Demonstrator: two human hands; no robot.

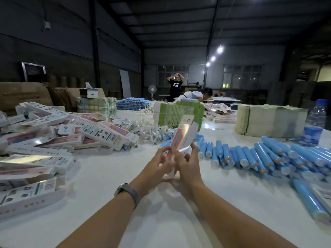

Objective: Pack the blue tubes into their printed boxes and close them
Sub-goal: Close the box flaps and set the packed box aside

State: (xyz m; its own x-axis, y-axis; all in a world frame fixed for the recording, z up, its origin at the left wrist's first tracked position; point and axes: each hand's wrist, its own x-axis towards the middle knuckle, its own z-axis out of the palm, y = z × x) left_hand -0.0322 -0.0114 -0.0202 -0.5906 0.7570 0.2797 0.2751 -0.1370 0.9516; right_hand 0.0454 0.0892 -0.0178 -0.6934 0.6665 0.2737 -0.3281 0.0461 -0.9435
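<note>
The lower end of the printed box (180, 138) is hidden behind the fingers of the left hand (157, 162) and right hand (188, 164), and motion blur there leaves it unclear whether that end is closed or whether a tube sits inside. The pile of boxes (44, 140) runs off the left edge, and the row of blue tubes (268, 156) runs off the right edge, where the water bottle (314, 122) is also partly cut. The print on the boxes and on the green stacks (177, 113) is too small to read.
</note>
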